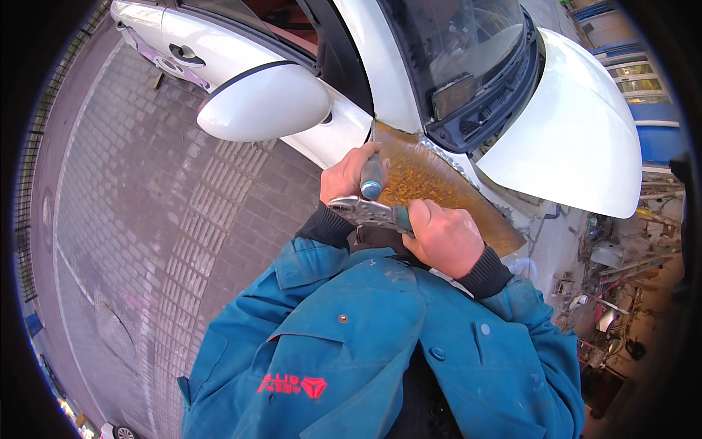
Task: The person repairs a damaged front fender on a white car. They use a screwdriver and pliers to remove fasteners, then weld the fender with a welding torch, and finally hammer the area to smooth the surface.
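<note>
Handling locking pliers (pixel 371 213) near the rust-brown panel (pixel 424 172) of a white car (pixel 570 132) | right grip (pixel 447 240) clamped on the pliers | left grip (pixel 344 174) clamped on a blue-ended handle (pixel 371 174), just beside them | next move seemingly calls for steadying both

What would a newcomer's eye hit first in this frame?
Probably the rust-brown panel against the white car, just right of and above centre. Next, near centre, the right hand gripping a metal pliers-like tool and the left hand holding a blue-ended handle. Then the big white side mirror, upper left.
</note>
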A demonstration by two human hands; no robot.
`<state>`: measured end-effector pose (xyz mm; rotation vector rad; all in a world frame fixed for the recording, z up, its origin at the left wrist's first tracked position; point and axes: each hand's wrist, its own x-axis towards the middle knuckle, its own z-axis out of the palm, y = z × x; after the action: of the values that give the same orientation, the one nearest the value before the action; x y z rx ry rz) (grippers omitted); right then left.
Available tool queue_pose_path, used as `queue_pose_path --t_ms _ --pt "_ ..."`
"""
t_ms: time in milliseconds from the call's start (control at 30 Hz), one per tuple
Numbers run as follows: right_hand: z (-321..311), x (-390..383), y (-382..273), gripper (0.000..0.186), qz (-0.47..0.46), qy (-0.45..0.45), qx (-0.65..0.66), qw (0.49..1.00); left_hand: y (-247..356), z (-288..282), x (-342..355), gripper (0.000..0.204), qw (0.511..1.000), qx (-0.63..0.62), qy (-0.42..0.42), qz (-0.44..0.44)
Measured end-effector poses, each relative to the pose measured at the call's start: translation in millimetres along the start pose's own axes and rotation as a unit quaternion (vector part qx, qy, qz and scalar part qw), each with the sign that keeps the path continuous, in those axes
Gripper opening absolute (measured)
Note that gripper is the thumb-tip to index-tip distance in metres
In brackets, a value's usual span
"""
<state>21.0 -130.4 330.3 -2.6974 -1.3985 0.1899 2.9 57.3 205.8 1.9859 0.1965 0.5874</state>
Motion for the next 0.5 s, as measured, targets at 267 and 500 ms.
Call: queue_pose_path --t_ms 267,500 --pt "0 -17 -4 0.045 -0.180 0.178 0.119 0.960 0 -3 -3 0.033 1.000 -0.022 -0.004 0.017" --pt "-3 -3 -2 0.045 -0.074 0.142 0.104 0.982 -8 1 -3 0.033 0.999 -0.010 0.013 0.027"
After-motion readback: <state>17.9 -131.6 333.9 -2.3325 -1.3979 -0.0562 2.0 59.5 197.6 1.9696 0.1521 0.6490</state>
